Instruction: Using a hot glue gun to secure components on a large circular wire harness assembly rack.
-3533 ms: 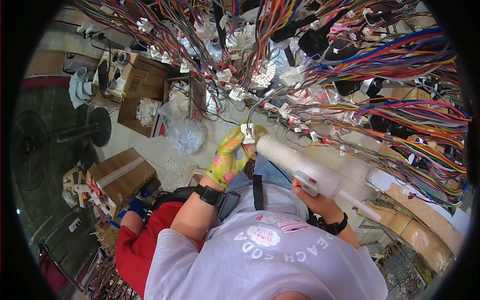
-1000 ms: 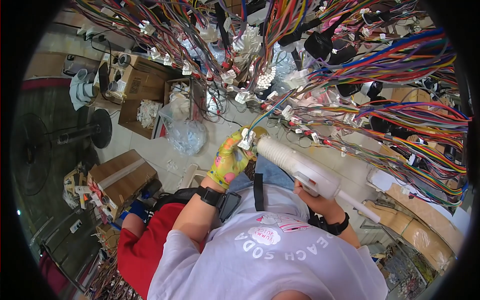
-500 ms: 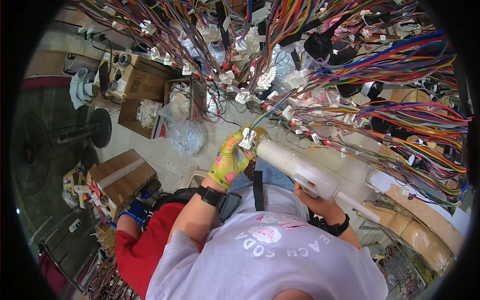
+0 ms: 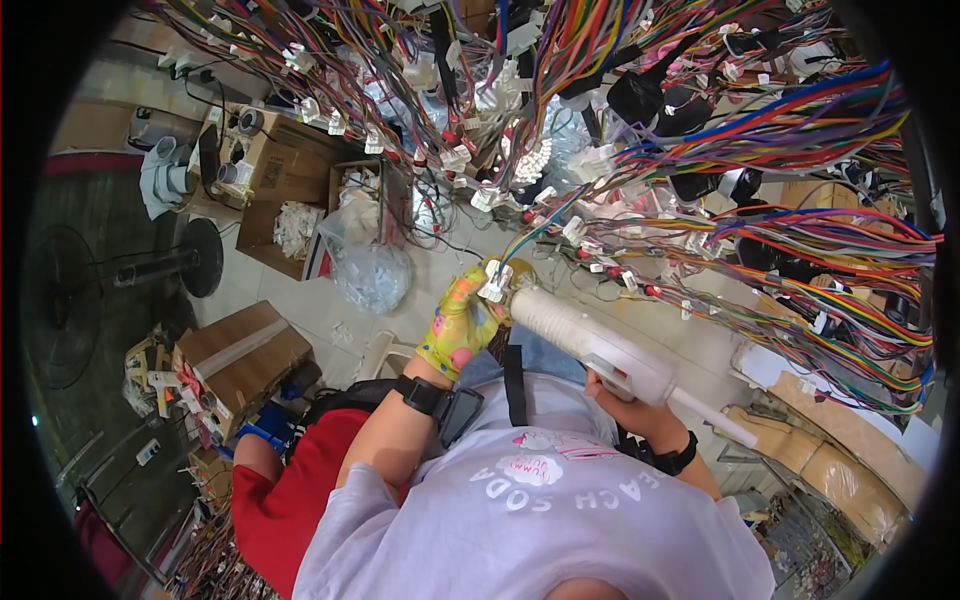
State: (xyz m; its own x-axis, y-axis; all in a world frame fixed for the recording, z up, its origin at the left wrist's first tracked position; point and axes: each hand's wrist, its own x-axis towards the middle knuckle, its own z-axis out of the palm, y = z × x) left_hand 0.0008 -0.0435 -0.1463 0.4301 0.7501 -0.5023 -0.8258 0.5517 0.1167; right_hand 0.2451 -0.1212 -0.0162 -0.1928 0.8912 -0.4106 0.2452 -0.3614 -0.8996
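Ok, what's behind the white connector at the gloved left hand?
The yellow patterned glove on the left hand shows beside the white connector; whatever lies directly behind it is covered.

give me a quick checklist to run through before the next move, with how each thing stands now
1. Connector held by the left hand: ok, at its fingertips.
2. Tool held by the right hand: ok, fingers at its handle.
3. Wires running to the connector: ok.
4. Wires fully seated: cannot tell, too small.
5. Tool's ribbed end touching the connector: cannot tell, they look close.
6. Both hands gloved: not ok, only the left is; the right is bare.
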